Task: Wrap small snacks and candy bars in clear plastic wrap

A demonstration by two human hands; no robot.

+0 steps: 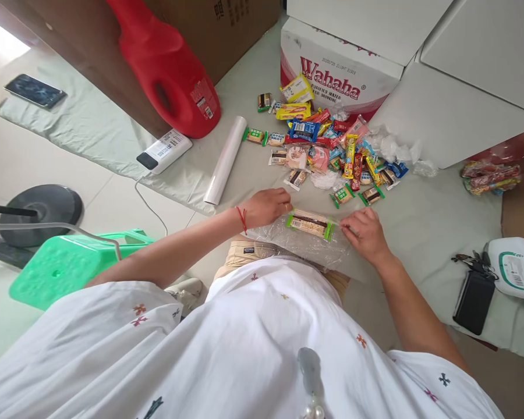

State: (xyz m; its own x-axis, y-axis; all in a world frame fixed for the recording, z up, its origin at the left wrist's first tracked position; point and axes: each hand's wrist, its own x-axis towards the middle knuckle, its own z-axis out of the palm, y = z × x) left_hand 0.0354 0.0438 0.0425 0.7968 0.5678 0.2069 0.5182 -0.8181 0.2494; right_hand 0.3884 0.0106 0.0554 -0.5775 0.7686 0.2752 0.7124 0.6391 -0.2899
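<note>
A sheet of cling film (283,240) lies at the table's near edge, close to my body. On it rests a wrapped snack bar (309,224) with green ends and a dark stripe. My left hand (268,207), with a red string at the wrist, is closed in a pinch on the film just beyond the bar's left end. At the bar's right end my right hand (367,233) pinches the film too, thumb against fingers. Past my left hand lies a white roll of cling film (226,160). A pile of small wrapped snacks (327,145) spreads beyond the bar.
Behind the snacks stands a Wahaha carton (340,78). A red jug (170,75), a white power bank (166,152) with a cable and a phone (35,91) are leftward. On the right are a black case (475,299), keys and a white bottle (517,266). A green stool (76,267) stands below left.
</note>
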